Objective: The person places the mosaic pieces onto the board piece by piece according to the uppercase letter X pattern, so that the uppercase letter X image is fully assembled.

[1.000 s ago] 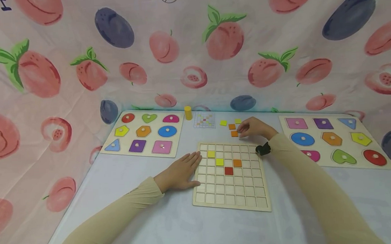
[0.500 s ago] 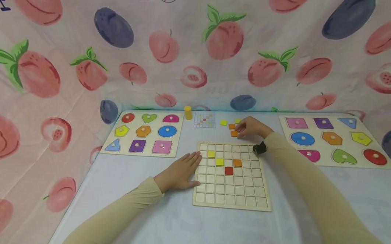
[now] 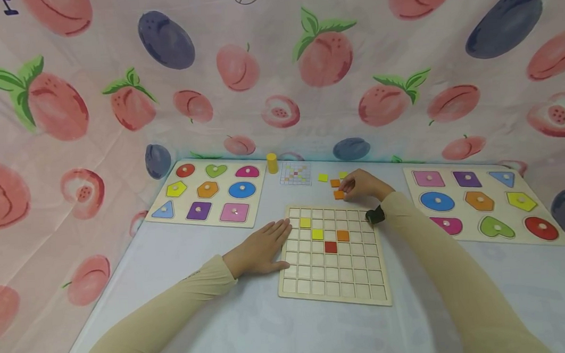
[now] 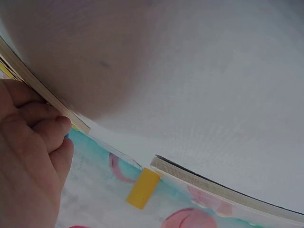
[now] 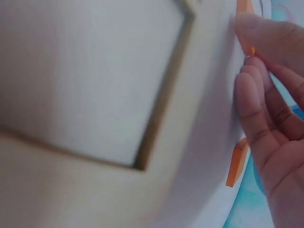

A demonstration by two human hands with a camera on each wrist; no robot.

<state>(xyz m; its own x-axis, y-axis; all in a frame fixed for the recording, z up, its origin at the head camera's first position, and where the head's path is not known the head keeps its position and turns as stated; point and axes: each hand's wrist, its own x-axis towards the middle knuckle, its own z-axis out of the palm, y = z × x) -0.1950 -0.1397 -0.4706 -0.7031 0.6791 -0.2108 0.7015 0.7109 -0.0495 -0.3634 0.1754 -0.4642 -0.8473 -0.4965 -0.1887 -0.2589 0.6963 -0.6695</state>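
My left hand (image 3: pixel 257 251) lies with fingers extended against the left edge of a wooden grid board (image 3: pixel 317 286). On the board sit two yellow tiles, one orange tile (image 3: pixel 343 235) and one red tile (image 3: pixel 331 247). Beyond the board's far edge, my right hand (image 3: pixel 365 184) pinches a small orange square tile (image 3: pixel 338 195) between thumb and fingers; the right wrist view shows the thumb across it. A second orange tile (image 3: pixel 335 183) lies just behind, near a yellow tile (image 3: pixel 323 177) and another one (image 3: pixel 343 175) partly beside the fingers.
A card with a coloured grid pattern (image 3: pixel 295 173) and a yellow cylinder (image 3: pixel 272 163) stand at the back. Knobbed shape puzzle boards flank the grid, one at left (image 3: pixel 221 187) and one at right (image 3: pixel 462 188). A fruit-print cloth (image 3: pixel 276 65) hangs behind.
My right hand has shifted slightly left, and the orange tile at its fingertips has moved a little toward the board. My left hand has stayed in place.
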